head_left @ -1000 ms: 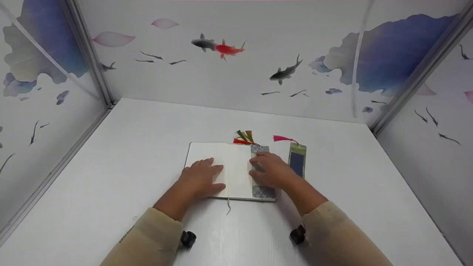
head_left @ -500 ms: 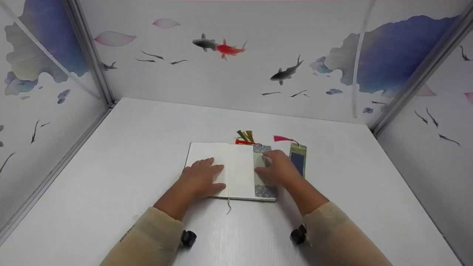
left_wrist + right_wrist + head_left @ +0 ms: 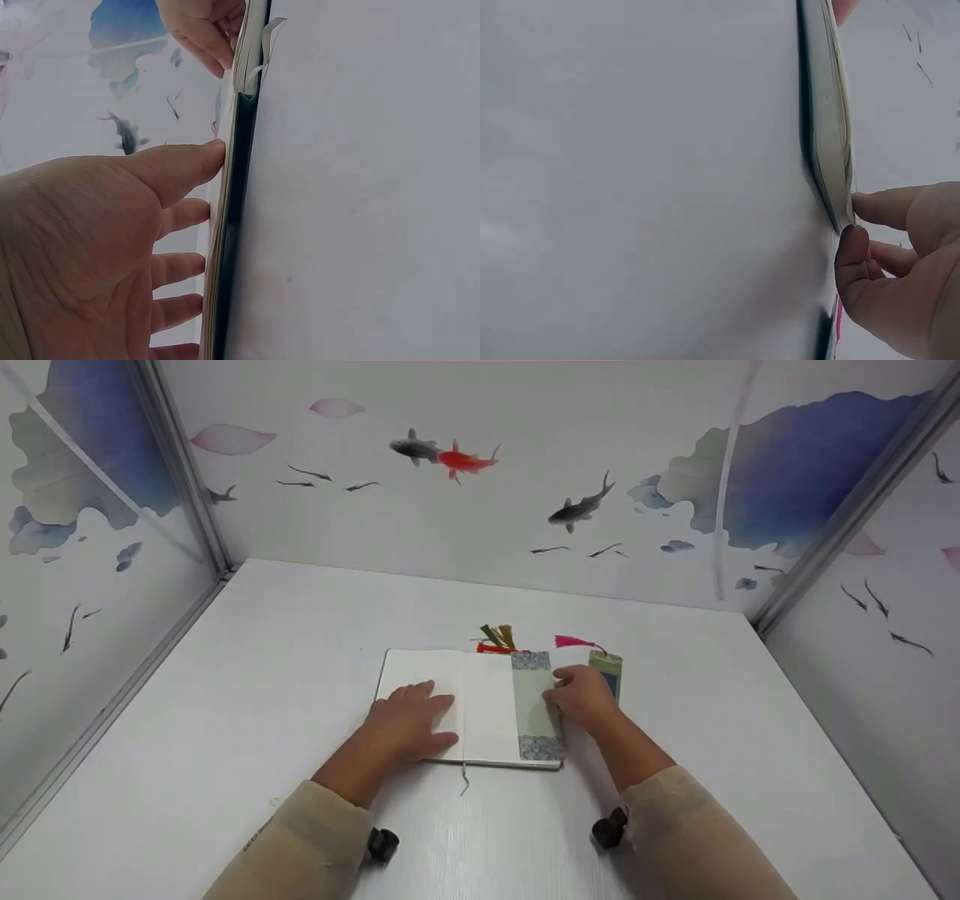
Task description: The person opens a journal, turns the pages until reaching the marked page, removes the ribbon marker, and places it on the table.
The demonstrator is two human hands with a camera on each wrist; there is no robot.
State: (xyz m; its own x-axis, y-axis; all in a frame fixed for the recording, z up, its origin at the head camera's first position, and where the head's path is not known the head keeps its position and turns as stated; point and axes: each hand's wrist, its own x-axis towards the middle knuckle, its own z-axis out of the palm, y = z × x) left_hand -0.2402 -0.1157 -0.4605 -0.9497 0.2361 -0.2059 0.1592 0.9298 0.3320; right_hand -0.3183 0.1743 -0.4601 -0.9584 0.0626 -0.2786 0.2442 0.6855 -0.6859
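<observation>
A notebook point(image 3: 489, 705) lies open at blank white pages, a thin ribbon marker point(image 3: 464, 780) trailing from its near edge. My left hand point(image 3: 409, 721) rests with spread, straight fingers on the left page; the left wrist view shows its thumb along the page edge. A pale green bookmark point(image 3: 531, 701) with blue-grey patterned ends lies along the right page's outer side. My right hand point(image 3: 583, 697) pinches its right edge, and in the right wrist view the thumb and a finger meet at the page corner. Red, green and gold tassels point(image 3: 497, 639) stick out beyond the notebook's far edge.
A second bookmark point(image 3: 606, 666), green with a dark blue panel and a pink tassel point(image 3: 574, 641), lies right of the notebook, partly hidden by my right hand. White panels with painted fish enclose the white table point(image 3: 300, 607) at the back and sides.
My right hand has slid right, from on top of the pale green bookmark to its outer edge, uncovering the bookmark's middle. The bookmark has shifted slightly right. My left hand has stayed put.
</observation>
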